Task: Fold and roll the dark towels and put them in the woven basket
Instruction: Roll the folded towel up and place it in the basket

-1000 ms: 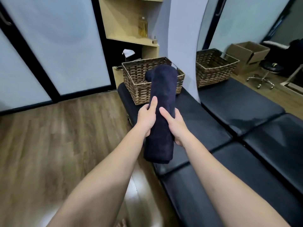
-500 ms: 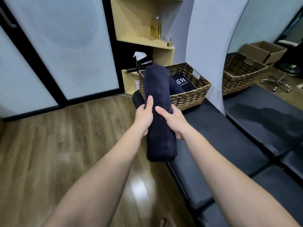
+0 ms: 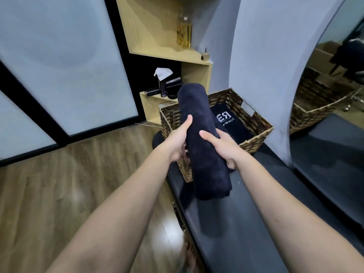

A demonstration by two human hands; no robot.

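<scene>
Nearest, the black padded bench runs forward with bare surface under the arms, its left edge dropping to the wood floor. Above it, the left hand and right hand each wrap fingers and thumb around the rolled dark towel, held lengthwise in the air over the near rim of the woven basket. Folding and rolling look done for this one; only lowering it in remains. Inside lies a dark towel with white lettering, with open room on the left. Beyond, a wall and shelf crowd the far side.
</scene>
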